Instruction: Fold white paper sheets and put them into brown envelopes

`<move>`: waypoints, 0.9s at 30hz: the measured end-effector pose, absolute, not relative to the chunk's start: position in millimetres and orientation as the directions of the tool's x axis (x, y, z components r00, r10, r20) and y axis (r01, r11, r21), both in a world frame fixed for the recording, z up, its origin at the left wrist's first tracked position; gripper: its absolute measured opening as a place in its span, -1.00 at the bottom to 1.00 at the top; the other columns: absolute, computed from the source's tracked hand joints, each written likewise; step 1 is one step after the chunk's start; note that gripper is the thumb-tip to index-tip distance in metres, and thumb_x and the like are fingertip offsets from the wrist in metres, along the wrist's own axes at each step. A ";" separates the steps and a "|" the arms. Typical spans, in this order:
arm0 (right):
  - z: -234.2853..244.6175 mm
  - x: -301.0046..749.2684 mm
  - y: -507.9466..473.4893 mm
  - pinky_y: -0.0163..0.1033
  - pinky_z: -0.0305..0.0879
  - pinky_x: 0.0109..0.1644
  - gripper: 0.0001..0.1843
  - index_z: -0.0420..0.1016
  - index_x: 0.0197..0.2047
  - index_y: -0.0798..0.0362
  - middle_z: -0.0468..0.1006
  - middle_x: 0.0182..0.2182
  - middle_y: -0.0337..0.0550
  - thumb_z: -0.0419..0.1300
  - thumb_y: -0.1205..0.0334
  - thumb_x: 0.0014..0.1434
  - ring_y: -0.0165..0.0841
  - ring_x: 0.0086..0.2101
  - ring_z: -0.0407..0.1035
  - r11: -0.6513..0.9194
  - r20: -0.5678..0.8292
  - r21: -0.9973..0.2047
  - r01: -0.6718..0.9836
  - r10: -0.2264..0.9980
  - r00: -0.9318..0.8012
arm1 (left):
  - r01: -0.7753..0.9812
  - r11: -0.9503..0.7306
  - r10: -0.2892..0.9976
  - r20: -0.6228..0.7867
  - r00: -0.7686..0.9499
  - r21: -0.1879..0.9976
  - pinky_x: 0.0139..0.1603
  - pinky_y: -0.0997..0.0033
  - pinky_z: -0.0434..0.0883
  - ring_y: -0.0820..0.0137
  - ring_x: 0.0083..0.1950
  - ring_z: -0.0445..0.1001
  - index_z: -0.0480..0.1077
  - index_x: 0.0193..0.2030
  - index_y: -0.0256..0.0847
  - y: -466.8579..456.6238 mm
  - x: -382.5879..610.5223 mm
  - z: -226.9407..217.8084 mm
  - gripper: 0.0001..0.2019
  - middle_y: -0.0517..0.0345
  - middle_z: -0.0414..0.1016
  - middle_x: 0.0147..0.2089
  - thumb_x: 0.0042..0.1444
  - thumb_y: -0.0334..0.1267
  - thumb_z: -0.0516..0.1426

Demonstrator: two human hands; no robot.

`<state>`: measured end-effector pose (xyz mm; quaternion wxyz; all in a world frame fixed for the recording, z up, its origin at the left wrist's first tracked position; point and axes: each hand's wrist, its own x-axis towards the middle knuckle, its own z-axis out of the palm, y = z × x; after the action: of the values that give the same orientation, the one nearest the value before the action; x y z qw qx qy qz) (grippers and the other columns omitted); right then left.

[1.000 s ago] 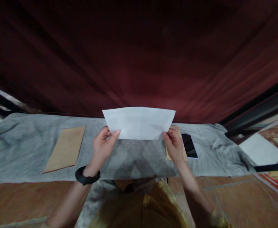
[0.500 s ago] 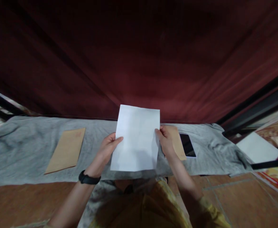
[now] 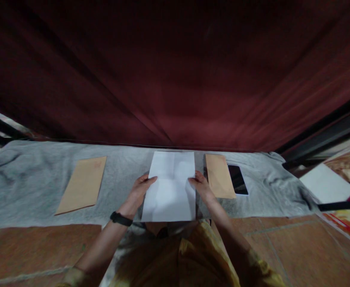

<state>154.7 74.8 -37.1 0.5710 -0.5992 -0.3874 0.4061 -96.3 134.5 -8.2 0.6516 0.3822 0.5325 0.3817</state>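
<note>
A white sheet of paper (image 3: pixel 170 199) with faint fold creases lies low over the grey cloth, between my two hands. My left hand (image 3: pixel 139 189) pinches its left edge, thumb on top and fingers underneath. On the opposite edge, my right hand (image 3: pixel 202 186) grips the paper in the same way. Just beyond the right hand is a brown envelope (image 3: pixel 221 175), with a dark-screened phone (image 3: pixel 238 180) beside it, partly against its edge. Farther off to the left, a second brown envelope (image 3: pixel 83 183) rests flat on the cloth.
Grey cloth (image 3: pixel 270 187) covers the long, narrow surface. A dark red curtain (image 3: pixel 175 99) hangs along its back edge. At the right stand a black frame bar (image 3: pixel 327 135) and a white panel (image 3: pixel 327 183). Terracotta floor tiles (image 3: pixel 37 249) show in front.
Both hands have lowered the paper from a raised, tilted position toward the cloth. The envelope on the right is now fully uncovered. Both hands still hold the paper's sides.
</note>
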 end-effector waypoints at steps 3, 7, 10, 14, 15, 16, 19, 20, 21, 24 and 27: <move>-19.6 158.6 76.8 -0.20 0.41 -0.30 -0.66 0.52 -0.27 -0.02 0.64 -0.38 -0.20 0.37 0.00 -0.11 -0.26 -0.38 0.47 -0.062 -0.097 -0.992 -0.113 0.933 0.346 | -0.105 0.405 0.905 -0.381 0.191 0.908 -0.26 0.32 0.46 0.24 -0.32 0.60 0.59 -0.20 -0.31 142.2 -96.2 4.3 -0.47 0.00 0.68 -0.29 -0.30 -0.02 0.48; 18.4 167.1 87.7 -0.19 0.41 -0.21 -0.68 0.52 -0.27 -0.01 0.66 -0.32 -0.20 0.39 0.02 -0.07 -0.26 -0.32 0.48 0.053 0.011 -0.993 -0.102 0.926 0.379 | -0.098 0.285 0.935 -0.254 0.248 0.954 -0.22 0.36 0.45 0.30 -0.29 0.58 0.60 -0.18 -0.28 157.1 -92.6 37.7 -0.53 0.05 0.69 -0.26 -0.22 -0.04 0.47; 47.7 172.5 96.3 -0.18 0.42 -0.14 -0.70 0.54 -0.22 -0.02 0.67 -0.28 -0.20 0.37 0.02 0.00 -0.26 -0.28 0.48 0.167 0.140 -0.985 -0.034 0.910 0.390 | -0.081 0.134 0.968 -0.113 0.223 0.988 -0.20 0.34 0.47 0.28 -0.26 0.58 0.59 -0.18 -0.24 165.8 -88.0 68.5 -0.54 0.09 0.68 -0.25 -0.20 -0.03 0.46; 69.7 174.1 96.9 -0.14 0.41 -0.05 -0.72 0.58 -0.15 -0.04 0.67 -0.22 -0.18 0.33 0.03 0.09 -0.25 -0.22 0.49 0.272 0.279 -0.959 0.077 0.865 0.416 | 0.018 -0.095 0.987 0.092 0.128 0.995 -0.10 0.28 0.48 0.24 -0.16 0.57 0.58 -0.17 -0.21 169.3 -87.5 92.5 -0.59 0.07 0.67 -0.16 -0.13 -0.03 0.41; 71.8 173.9 94.5 -0.14 0.41 -0.04 -0.75 0.58 -0.17 -0.04 0.67 -0.23 -0.18 0.32 0.05 0.10 -0.25 -0.22 0.49 0.281 0.297 -0.954 0.101 0.854 0.426 | 0.058 -0.143 0.985 0.136 0.103 0.988 -0.09 0.29 0.47 0.24 -0.16 0.57 0.57 -0.22 -0.20 168.9 -89.3 94.1 -0.64 0.08 0.67 -0.17 -0.12 -0.04 0.40; 72.8 173.5 91.3 -0.14 0.41 -0.05 -0.78 0.59 -0.20 -0.04 0.67 -0.24 -0.18 0.32 0.06 0.10 -0.24 -0.22 0.50 0.285 0.310 -0.950 0.123 0.849 0.427 | 0.089 -0.180 0.981 0.173 0.088 0.980 -0.09 0.30 0.47 0.24 -0.17 0.56 0.56 -0.29 -0.19 167.9 -91.8 94.2 -0.69 0.09 0.66 -0.21 -0.12 -0.06 0.38; 72.5 172.0 77.7 -0.16 0.41 -0.08 -0.85 0.59 -0.27 -0.05 0.66 -0.27 -0.16 0.31 0.10 0.09 -0.22 -0.21 0.51 0.299 0.338 -0.940 0.163 0.871 0.356 | 0.131 -0.248 0.965 0.234 0.116 0.960 -0.14 0.31 0.45 0.21 -0.19 0.55 0.52 -0.37 -0.16 161.6 -102.1 91.2 -0.76 0.09 0.63 -0.28 -0.13 -0.08 0.33; 71.8 171.5 72.9 -0.16 0.41 -0.08 -0.85 0.59 -0.27 -0.05 0.66 -0.25 -0.15 0.30 0.12 0.08 -0.21 -0.18 0.52 0.310 0.349 -0.936 0.168 0.882 0.318 | 0.150 -0.268 0.959 0.247 0.141 0.952 -0.13 0.30 0.45 0.20 -0.18 0.55 0.52 -0.37 -0.15 158.5 -105.6 90.1 -0.77 0.08 0.63 -0.28 -0.14 -0.09 0.31; 71.0 171.1 68.3 -0.16 0.40 -0.07 -0.85 0.60 -0.26 -0.05 0.65 -0.23 -0.13 0.29 0.12 0.09 -0.19 -0.16 0.52 0.322 0.361 -0.931 0.173 0.888 0.285 | 0.177 -0.290 0.952 0.264 0.157 0.940 -0.11 0.29 0.45 0.18 -0.16 0.55 0.53 -0.36 -0.14 155.2 -108.7 89.2 -0.78 0.08 0.62 -0.27 -0.15 -0.10 0.30; 68.7 170.6 58.9 -0.16 0.39 -0.05 -0.88 0.60 -0.27 -0.05 0.65 -0.20 -0.12 0.28 0.15 0.11 -0.18 -0.12 0.50 0.344 0.382 -0.921 0.185 0.890 0.247 | 0.246 -0.327 0.941 0.293 0.167 0.912 -0.10 0.32 0.43 0.22 -0.17 0.54 0.53 -0.37 -0.12 146.9 -114.3 88.1 -0.82 0.11 0.62 -0.27 -0.16 -0.16 0.29; 66.5 171.8 58.2 -0.19 0.38 -0.12 -0.88 0.60 -0.27 -0.06 0.64 -0.25 -0.14 0.27 0.15 0.12 -0.22 -0.17 0.50 0.303 0.336 -0.941 0.152 0.898 0.285 | 0.190 -0.245 0.965 0.220 0.141 0.951 -0.28 0.40 0.39 0.32 -0.31 0.50 0.53 -0.35 -0.14 146.3 -114.2 88.3 -0.81 0.17 0.57 -0.36 -0.14 -0.16 0.31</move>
<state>171.8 58.2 66.5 0.6201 -0.5077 -0.5170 0.3008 -114.2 146.3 88.3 0.4116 0.6331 0.4563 0.4706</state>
